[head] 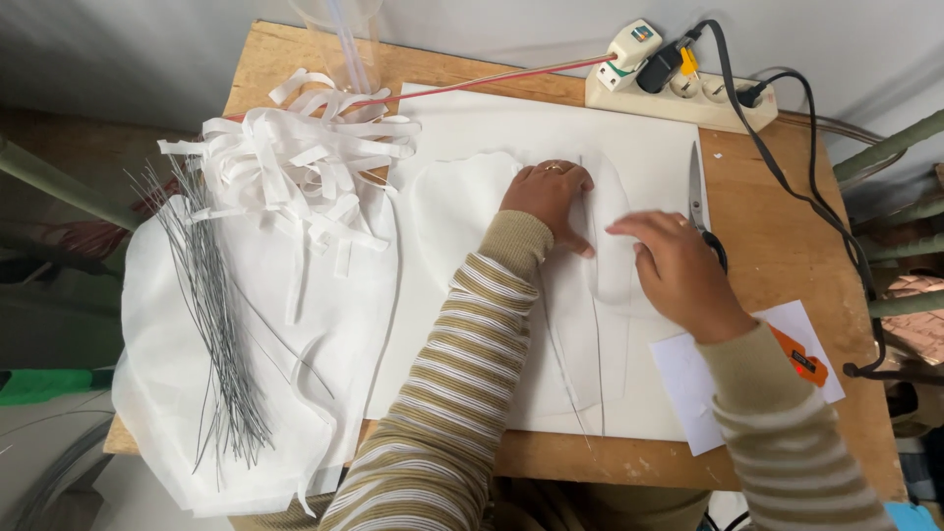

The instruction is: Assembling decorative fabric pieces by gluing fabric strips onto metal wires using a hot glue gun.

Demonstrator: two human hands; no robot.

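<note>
Landmark: the large white sheet (649, 147) lying flat on the wooden table (787, 246). All places below are taken from it.

On the middle of the sheet lies a petal-shaped white fabric piece (457, 211), and a thin wire (596, 334) runs over it. The wire's long axis goes from the sheet's far edge toward its near edge, almost straight toward you. It passes between your two hands.

Your left hand (547, 197) presses flat on the fabric, fingers spread and pointing away from you, just left of the wire. It grips nothing; it pins the piece down.

Your right hand (677, 270) sits just right of the wire, fingers reaching leftward across a narrower white strip (612, 275) toward the wire. The fingertips look close to it or on it, but the wire is too thin there to tell whether you pinch it, so the hold cannot be told from this view. This hand is the nearer one to the wire's middle stretch.

At the sheet's right edge lie scissors (697, 187), blades pointing away from you, handles partly hidden under your right hand. Off the sheet's left edge: a heap of white strips (305, 162), a bundle of grey wires (211, 315), and loose white cloth (177, 393) beneath them. Beyond the far right corner sits a power strip (678, 93). Off the near right corner lies a small white card (688, 383).
</note>
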